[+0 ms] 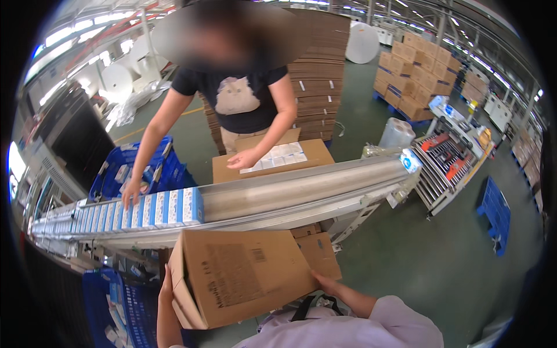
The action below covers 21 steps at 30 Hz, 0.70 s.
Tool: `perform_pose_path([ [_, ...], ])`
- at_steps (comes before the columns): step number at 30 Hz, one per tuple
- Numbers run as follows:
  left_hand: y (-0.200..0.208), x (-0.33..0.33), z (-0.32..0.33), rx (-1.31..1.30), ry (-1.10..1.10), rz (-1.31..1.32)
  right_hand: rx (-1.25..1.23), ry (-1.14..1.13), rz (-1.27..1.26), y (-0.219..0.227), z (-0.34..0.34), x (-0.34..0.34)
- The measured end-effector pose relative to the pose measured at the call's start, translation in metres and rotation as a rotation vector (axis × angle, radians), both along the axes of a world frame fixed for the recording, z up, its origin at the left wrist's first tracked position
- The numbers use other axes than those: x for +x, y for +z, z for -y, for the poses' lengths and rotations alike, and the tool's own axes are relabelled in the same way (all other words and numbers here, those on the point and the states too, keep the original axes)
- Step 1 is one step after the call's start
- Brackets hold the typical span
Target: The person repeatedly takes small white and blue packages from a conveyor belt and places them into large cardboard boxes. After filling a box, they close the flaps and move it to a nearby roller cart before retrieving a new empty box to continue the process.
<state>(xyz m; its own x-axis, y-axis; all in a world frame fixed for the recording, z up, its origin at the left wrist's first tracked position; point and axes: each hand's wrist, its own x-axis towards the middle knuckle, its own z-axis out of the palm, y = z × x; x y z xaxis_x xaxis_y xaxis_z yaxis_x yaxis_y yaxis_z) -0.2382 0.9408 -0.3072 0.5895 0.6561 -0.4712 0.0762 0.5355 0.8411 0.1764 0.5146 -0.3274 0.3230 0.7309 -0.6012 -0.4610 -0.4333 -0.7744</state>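
Note:
A brown cardboard box [277, 277] is tilted in front of my body, with printing on the side turned up. My left hand [166, 285] presses against its left end, beside a partly open flap. At the right edge my right hand [326, 282] grips the box, its fingertips partly hidden. Just beyond the box, a row of blue and white cartons [168, 207] stands on the conveyor [290, 188]. Across the conveyor a co-worker's hand [131, 191] touches the cartons, while the other hand [245, 159] hovers over an open cardboard box [320, 153] with white packs inside.
Blue crates stand at the far left [165, 152] and near left [139, 313], with loose packs inside. Stacked flat cardboard [316, 75] rises behind the co-worker. A tool cart [444, 165] is at the conveyor's right end. A blue pallet [494, 214] is farther right.

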Motion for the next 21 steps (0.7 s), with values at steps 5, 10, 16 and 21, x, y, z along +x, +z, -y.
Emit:
perform_pose_path([
  [5, 0.029, 0.054, 0.052, -0.14, -0.109, 0.205, 0.271, 0.172, -0.028, 0.171, -0.005, -0.001],
  [10, -0.039, 0.123, 0.105, -0.287, -0.138, -0.045, 0.608, 0.555, 0.465, 0.262, -0.041, -0.046],
  [16, 0.061, 0.239, 0.184, -0.155, -0.366, 0.024, 0.006, 0.579, 0.647, 0.182, -0.098, -0.091],
  [21, 0.098, 0.252, 0.176, 0.836, -0.094, -0.295, 0.088, 0.695, 0.853, 0.179, -0.109, -0.125],
])
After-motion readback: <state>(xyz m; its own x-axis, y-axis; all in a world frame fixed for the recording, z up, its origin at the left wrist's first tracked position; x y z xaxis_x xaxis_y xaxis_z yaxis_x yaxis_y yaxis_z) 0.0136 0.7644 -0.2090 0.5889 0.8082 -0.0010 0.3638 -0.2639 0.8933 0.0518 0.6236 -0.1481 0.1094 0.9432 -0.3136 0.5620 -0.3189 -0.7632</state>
